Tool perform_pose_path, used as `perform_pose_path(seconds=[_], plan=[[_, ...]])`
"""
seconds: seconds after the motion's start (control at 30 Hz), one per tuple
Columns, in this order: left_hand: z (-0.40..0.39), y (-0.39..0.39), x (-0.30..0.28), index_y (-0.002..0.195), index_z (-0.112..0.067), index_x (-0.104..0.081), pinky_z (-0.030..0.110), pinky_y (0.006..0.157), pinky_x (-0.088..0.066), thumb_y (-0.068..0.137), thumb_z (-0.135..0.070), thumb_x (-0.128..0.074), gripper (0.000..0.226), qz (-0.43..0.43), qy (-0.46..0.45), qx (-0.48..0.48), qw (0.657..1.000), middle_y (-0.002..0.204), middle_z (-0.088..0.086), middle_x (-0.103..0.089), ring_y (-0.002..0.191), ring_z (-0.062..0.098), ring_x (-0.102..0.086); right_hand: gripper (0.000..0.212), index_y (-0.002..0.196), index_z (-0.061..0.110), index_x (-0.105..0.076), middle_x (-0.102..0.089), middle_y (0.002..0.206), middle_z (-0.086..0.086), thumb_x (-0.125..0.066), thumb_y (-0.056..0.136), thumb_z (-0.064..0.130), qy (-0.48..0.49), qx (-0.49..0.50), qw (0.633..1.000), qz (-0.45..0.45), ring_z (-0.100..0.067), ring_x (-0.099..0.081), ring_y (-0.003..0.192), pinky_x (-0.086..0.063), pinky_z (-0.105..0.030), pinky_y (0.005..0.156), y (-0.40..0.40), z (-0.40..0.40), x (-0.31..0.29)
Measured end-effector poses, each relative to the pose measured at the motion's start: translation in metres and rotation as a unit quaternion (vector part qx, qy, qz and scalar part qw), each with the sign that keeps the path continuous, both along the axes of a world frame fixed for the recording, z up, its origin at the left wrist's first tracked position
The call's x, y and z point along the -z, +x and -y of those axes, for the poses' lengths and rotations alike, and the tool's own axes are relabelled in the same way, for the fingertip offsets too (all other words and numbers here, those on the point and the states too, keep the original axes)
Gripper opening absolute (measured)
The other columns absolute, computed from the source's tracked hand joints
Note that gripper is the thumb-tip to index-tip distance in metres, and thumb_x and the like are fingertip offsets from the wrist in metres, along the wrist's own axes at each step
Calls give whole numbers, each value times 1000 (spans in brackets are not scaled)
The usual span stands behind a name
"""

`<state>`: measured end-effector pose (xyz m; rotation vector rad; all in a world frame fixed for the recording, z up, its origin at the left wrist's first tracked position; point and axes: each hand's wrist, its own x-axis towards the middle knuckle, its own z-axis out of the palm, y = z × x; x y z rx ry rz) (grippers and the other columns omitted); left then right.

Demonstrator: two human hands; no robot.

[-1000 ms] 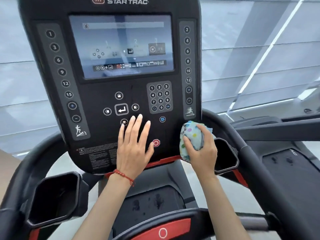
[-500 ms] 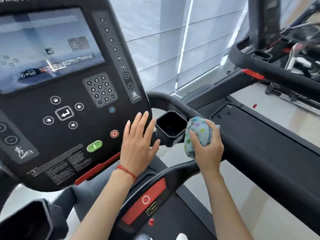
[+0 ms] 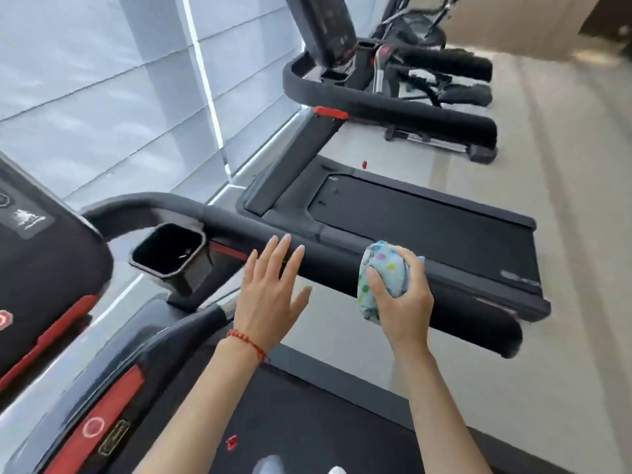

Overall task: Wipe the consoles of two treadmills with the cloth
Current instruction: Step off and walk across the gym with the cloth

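My right hand (image 3: 402,299) grips a bunched pale-blue cloth with coloured dots (image 3: 379,271), held in front of the near treadmill's black right handrail (image 3: 342,265). Beside it, my left hand (image 3: 270,289) is flat with fingers spread, holding nothing; its fingertips lie over the same rail. Only the right edge of the first treadmill's black console (image 3: 44,268) shows at far left. Standing at top centre, the second treadmill's console (image 3: 325,32) is seen from its side, and its face is hidden.
A black cup holder (image 3: 167,251) sits between the near console and the rail. The second treadmill's belt deck (image 3: 420,227) lies beyond the rail. Pale floor stretches to the right. Other exercise machines (image 3: 431,66) stand at top right. Window blinds (image 3: 102,97) fill the left.
The view has swung right, away from the first console toward the second treadmill. Both hands left the console face and now hover at the right handrail, the cloth still gripped.
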<state>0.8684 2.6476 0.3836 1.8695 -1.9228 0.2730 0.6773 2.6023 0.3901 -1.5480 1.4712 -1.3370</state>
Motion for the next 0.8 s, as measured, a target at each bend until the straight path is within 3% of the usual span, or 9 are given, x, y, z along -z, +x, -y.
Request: perform_pose_path(seconds=[0.17,0.4,0.8], plan=[[30,-82,9,129,-10,-43,53,102,-35,87,-41,-40,53,-5,38,85,996,134,17,-49,127,32,-38,42,118,29,-51,-57,110,11,-70,80,34,35,78,996,2,-11,-58,100,-54,-40,82,-89,-3,13],[60,-178,16,123,-8,-53,50,98,-40,87,-42,-37,52,12,89,220,971,128,15,-55,121,33,-51,43,116,32,-47,-59,115,4,-68,79,39,67,208,976,-10,-18,-58,104,-56,-45,78,-181,-28,30],[102,-313,35,122,-7,-57,49,94,-46,88,-43,-44,50,62,115,455,881,122,13,-59,114,33,-54,39,115,28,-51,-60,114,3,-69,80,32,120,441,889,21,-16,-59,104,-53,-33,80,-271,-88,50]])
